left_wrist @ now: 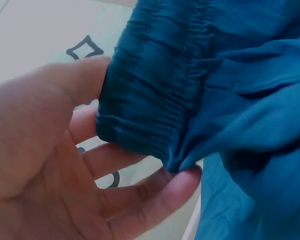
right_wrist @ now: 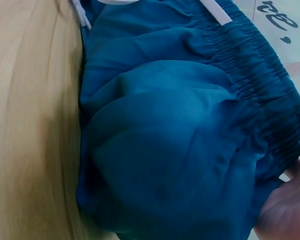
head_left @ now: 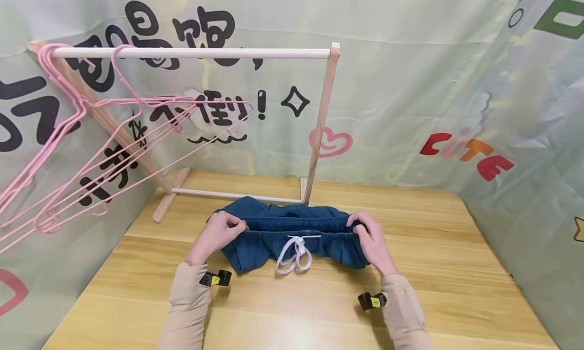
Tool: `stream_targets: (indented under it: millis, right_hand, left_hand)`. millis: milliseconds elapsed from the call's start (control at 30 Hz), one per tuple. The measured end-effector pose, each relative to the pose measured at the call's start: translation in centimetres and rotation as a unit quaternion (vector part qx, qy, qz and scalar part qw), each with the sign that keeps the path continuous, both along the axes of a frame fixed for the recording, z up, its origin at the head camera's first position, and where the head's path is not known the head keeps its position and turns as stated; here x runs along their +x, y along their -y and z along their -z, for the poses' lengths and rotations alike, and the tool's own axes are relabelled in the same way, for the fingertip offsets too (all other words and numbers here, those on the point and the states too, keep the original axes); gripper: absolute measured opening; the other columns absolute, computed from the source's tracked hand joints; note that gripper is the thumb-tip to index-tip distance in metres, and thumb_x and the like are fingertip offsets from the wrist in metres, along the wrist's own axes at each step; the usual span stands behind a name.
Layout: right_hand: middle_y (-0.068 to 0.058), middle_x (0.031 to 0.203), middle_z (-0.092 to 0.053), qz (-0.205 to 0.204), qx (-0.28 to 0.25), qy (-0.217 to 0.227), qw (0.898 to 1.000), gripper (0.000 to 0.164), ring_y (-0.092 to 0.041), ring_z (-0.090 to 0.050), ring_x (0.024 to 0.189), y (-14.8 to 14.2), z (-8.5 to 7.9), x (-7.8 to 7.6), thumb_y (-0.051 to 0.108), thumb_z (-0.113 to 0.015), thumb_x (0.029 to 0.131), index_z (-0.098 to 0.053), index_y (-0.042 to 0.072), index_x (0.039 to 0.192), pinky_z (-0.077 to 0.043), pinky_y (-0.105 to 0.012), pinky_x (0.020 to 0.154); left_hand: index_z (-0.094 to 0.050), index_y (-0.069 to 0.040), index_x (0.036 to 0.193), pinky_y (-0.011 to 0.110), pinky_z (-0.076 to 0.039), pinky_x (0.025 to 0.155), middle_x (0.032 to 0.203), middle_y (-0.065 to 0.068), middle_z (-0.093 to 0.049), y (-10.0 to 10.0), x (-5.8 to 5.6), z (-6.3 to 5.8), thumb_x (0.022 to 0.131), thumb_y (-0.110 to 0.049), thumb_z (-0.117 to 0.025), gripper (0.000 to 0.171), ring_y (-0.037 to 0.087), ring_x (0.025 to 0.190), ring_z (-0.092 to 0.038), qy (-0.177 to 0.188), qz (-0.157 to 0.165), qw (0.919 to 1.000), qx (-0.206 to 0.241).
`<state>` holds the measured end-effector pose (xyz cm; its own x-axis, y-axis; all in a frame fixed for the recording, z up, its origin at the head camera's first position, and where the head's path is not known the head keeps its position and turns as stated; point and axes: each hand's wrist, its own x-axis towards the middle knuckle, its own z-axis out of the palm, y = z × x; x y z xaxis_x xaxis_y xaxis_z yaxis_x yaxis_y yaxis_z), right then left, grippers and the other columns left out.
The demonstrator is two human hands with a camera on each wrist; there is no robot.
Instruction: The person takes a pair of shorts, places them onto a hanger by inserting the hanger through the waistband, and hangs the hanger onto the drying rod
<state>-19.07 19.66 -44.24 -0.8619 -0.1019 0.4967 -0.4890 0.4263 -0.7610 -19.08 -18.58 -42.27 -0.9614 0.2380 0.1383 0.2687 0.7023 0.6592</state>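
Dark blue drawstring shorts or trousers [head_left: 269,251] lie bunched on the table, the elastic waistband [left_wrist: 145,95] raised toward the top. A white drawstring [head_left: 298,251] tied in a bow hangs at the front. My left hand [head_left: 219,233] pinches the waistband at its left end; in the left wrist view the thumb and fingers are on either side of the gathered cloth. At the opposite end, my right hand [head_left: 370,238] grips the waistband. Only part of the right hand [right_wrist: 287,205] appears at the edge of the right wrist view. The waist opening shows as a narrow gap.
Behind the garment stands a wooden rack [head_left: 319,122] with a white top bar [head_left: 196,53] and a low bar. Several pink hangers [head_left: 137,103] hang at its left end. Printed cloth walls [head_left: 401,86] enclose the wooden table [head_left: 456,269].
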Motion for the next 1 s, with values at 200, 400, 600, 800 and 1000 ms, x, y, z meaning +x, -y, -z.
stream_targets:
  millis: [200,400,600,800,1000]
  right_hand:
    - [-0.011,0.087,-0.066,0.005,-0.027,-0.006,1.0,0.028,-0.009,-0.055,0.084,-0.1,-0.1,0.2,-0.016,-0.047,0.084,-0.066,0.004,0.084,-0.039,-0.014,0.079]
    - [-0.006,0.09,-0.065,0.013,0.022,-0.004,1.0,0.028,-0.008,-0.054,0.087,-0.2,-0.1,0.3,-0.014,-0.046,0.087,-0.065,0.008,0.087,-0.038,-0.014,0.081]
    - [-0.004,0.096,-0.063,-0.002,0.044,0.007,0.999,0.025,-0.007,-0.053,0.09,0.1,-0.4,0.7,-0.009,-0.047,0.093,-0.063,0.01,0.093,-0.038,-0.016,0.082]
    - [-0.004,0.1,-0.061,-0.031,0.037,-0.002,0.999,0.022,-0.006,-0.051,0.094,0.3,-0.7,1.1,-0.008,-0.047,0.097,-0.062,0.008,0.097,-0.037,-0.014,0.084]
    - [-0.006,0.103,-0.061,-0.05,0.032,-0.017,0.998,0.022,-0.004,-0.051,0.1,0.2,-0.5,1.0,-0.008,-0.047,0.098,-0.062,0.007,0.098,-0.036,-0.012,0.089]
  left_hand:
    - [-0.081,-0.011,0.096,0.022,-0.027,0.051,0.057,-0.002,-0.058,0.0,0.1,0.0,0.088,-0.011,-0.062,0.021,0.008,0.046,-0.033,0.033,0.002,0.9994,0.014]
    - [-0.081,-0.009,0.097,0.024,-0.035,0.061,0.067,-0.004,-0.066,-0.3,0.1,0.2,0.086,-0.009,-0.064,0.02,0.009,0.052,-0.043,0.026,-0.002,0.9994,-0.021]
    - [-0.081,-0.01,0.098,0.032,-0.042,0.075,0.095,0.006,-0.077,-0.2,0.5,0.1,0.091,-0.013,-0.066,0.017,0.013,0.066,-0.056,0.008,-0.015,0.9991,-0.039]
    - [-0.078,-0.006,0.109,0.053,-0.048,0.103,0.124,0.016,-0.072,0.0,0.9,-0.8,0.096,-0.018,-0.068,0.021,0.037,0.121,-0.064,-0.059,-0.042,0.9968,0.032]
    - [-0.076,0.0,0.106,0.055,-0.043,0.104,0.124,0.021,-0.07,0.8,1.1,-4.6,0.091,-0.007,-0.07,0.018,0.042,0.12,-0.062,-0.252,-0.133,0.954,0.093]
